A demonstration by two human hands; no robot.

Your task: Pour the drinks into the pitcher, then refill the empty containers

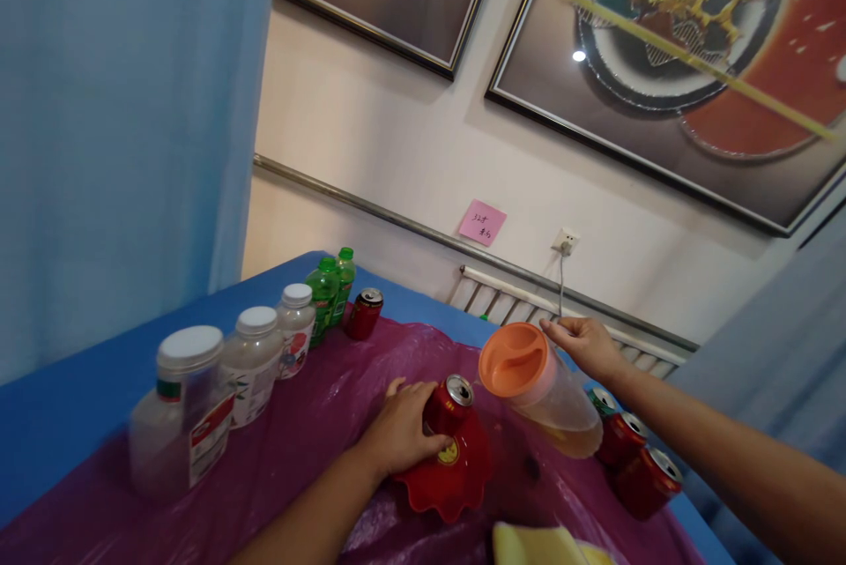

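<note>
My left hand [404, 426] is wrapped round a red drink can [444, 411], which stands in a red scalloped dish [456, 481]. In my right hand [585, 345] is the handle of a clear plastic pitcher [561, 415] with an orange lid [514, 360]. The pitcher tilts to the left, its lid close to the can's top, and some pale brownish liquid shows inside. A thin trace, perhaps liquid, seems to run between spout and can; blur makes it hard to tell.
Clear jars with white lids [191, 345], green bottles [323, 287] and a dark red can [365, 315] line the left. Several cans [644, 481] stand at right. A yellow cloth [538, 545] lies in front on the purple plastic sheet [297, 468].
</note>
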